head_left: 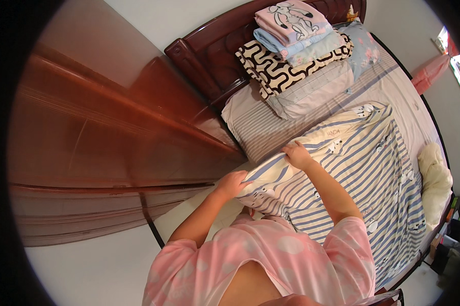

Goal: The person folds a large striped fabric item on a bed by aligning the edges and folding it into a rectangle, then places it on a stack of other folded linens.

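Note:
A cream duvet cover with blue stripes and small panda pictures (342, 173) lies spread over the bed, its near left edge lifted off the mattress. My left hand (232, 184) is closed on the corner at that edge. Farther along the same edge, my right hand (297, 155) grips the cloth, with the fingers curled over it. Between my two hands the edge is drawn fairly straight. Part of the cover hangs down in front of my legs.
Folded bedding (296, 66) is stacked by the dark wooden headboard (204, 56), beside a floral pillow (362, 46). A cream bundle of cloth (434, 186) lies at the bed's far right edge. A tall reddish-brown wardrobe (102, 137) stands close on the left.

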Available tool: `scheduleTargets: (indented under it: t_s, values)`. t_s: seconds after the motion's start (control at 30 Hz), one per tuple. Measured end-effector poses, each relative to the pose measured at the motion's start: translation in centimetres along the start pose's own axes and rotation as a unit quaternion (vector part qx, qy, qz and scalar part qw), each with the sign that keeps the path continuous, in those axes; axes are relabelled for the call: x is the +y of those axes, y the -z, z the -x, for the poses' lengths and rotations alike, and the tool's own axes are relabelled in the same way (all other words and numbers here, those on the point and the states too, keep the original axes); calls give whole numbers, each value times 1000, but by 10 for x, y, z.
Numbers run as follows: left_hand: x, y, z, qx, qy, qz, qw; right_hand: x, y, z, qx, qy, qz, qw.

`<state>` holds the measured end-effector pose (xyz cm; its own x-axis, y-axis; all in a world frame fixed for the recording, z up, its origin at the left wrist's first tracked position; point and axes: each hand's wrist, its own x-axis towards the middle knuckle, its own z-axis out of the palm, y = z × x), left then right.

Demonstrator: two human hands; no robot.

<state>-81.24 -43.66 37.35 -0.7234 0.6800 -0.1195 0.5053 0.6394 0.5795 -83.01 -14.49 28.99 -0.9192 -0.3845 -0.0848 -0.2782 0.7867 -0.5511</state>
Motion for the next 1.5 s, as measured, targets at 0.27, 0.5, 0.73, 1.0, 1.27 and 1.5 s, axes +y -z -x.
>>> scheduleTargets:
  t_s: [0.27, 0.5, 0.73, 1.0, 1.27, 1.5]
  values:
    - [-68, -25, 9, 13, 153, 71, 986, 1, 46, 6, 137, 23, -2, 990]
    - [-82, -58, -9, 102, 168, 338, 921, 3, 62, 20, 89, -27, -4, 996]
    - [-71, -76, -11, 47, 150, 285, 945, 0, 36, -6, 74, -128, 242, 959]
    - [-152, -90, 17, 151, 244, 413, 864, -19, -72, -116, 155, -180, -41, 971]
    - [-205, -155, -5, 115, 309, 228, 916, 38, -156, -135, 156, -108, -162, 968]
    - [-163, -158, -25, 36, 275, 191, 941, 21, -150, -38, 65, -166, -231, 956]
